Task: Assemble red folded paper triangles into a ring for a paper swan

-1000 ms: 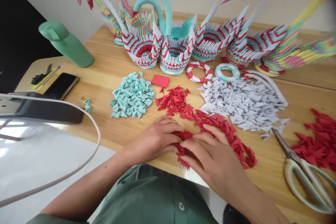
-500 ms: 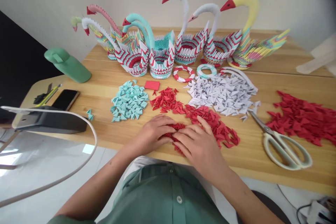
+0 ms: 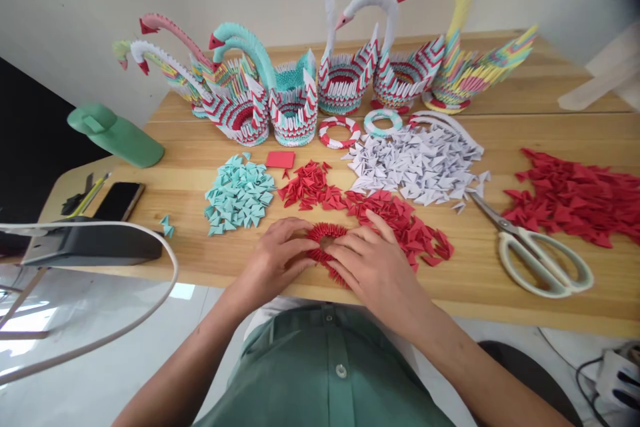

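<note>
A ring of folded red paper pieces (image 3: 327, 232) lies near the table's front edge, its hollow centre partly showing. My left hand (image 3: 277, 253) grips its left side between thumb and fingers. Over the right side bends my right hand (image 3: 375, 263), fingertips pressed on the ring and hiding part of it; the index finger points outward. Just beyond the hands is a heap of loose red paper triangles (image 3: 385, 213), with a smaller red heap (image 3: 306, 183) to its left. Light-blue triangles (image 3: 240, 193) and white triangles (image 3: 415, 163) are piled farther back.
Several paper swans (image 3: 295, 113) line the back of the table. Two finished rings, red-white (image 3: 327, 140) and blue-white (image 3: 367, 127), lie before them. Scissors (image 3: 545, 260) and more red triangles (image 3: 580, 197) sit right. A green bottle (image 3: 125, 140), phone (image 3: 119, 201) and cable (image 3: 170, 273) are left.
My left hand has eased slightly left from my right, and more of the red ring with its centre now shows. The whole view has shifted a little.
</note>
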Motion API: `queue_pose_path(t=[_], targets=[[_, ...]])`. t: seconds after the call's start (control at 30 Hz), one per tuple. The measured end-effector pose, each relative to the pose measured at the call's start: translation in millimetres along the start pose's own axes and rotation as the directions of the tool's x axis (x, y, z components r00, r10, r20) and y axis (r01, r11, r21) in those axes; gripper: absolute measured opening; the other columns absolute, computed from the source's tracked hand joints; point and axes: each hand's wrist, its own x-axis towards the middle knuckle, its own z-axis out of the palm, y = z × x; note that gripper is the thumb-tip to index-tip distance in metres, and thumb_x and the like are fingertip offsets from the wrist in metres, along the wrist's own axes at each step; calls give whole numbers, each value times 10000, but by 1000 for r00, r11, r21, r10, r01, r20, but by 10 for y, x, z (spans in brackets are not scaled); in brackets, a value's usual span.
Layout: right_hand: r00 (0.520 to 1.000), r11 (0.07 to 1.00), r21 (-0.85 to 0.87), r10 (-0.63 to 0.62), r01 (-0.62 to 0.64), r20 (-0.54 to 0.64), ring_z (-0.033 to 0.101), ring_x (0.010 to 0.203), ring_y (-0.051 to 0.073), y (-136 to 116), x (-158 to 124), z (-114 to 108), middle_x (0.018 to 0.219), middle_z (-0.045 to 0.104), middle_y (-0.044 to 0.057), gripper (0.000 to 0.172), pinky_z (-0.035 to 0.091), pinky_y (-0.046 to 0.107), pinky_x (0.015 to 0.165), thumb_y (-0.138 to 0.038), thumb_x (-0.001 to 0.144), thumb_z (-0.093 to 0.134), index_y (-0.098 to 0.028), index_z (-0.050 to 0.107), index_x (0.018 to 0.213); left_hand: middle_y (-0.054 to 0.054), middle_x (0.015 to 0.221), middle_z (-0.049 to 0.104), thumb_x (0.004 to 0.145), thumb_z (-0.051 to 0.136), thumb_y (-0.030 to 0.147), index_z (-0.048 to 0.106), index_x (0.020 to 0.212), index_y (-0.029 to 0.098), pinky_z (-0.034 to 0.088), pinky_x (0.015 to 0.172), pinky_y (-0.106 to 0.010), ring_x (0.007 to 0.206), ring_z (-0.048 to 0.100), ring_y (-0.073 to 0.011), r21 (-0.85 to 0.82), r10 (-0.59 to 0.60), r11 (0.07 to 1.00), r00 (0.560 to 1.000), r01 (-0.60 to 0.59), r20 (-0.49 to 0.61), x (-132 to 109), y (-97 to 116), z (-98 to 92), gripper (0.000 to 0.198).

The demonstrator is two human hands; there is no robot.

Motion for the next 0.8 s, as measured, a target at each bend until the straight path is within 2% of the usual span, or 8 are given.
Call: queue_pose_path(t=[0.17, 0.5, 0.8], targets=[[1000, 1000, -17, 12, -11, 22, 613, 926, 194, -9, 2, -3, 906, 734, 15, 175, 235, 522, 1192, -125, 937, 573, -212, 706, 1010, -94, 1064, 649, 922, 638, 166, 699, 1020, 193, 532, 871, -374, 1015, 615, -218, 16, -49, 999, 998, 50, -29, -9, 49, 75, 119], [1000, 1000, -19, -3, 4, 21, 590, 944, 194, 15, -5, 25, 879, 710, 10, 135, 207, 502, 1206, -140, 937, 587, -206, 704, 949, -101, 1109, 635, 924, 608, 125, 692, 1052, 175, 523, 903, -347, 1058, 607, -206, -3, -81, 997, 996, 81, 25, -25, 106, 38, 161], [1000, 1000, -6, -13, 13, -21, 593, 929, 191, 25, 6, 40, 853, 715, 2, 160, 217, 494, 1205, -138, 943, 574, -222, 710, 937, -83, 999, 656, 912, 630, 146, 697, 1003, 180, 533, 808, -328, 935, 622, -194, 38, -83, 996, 996, 85, -38, -15, 101, 79, 118]])
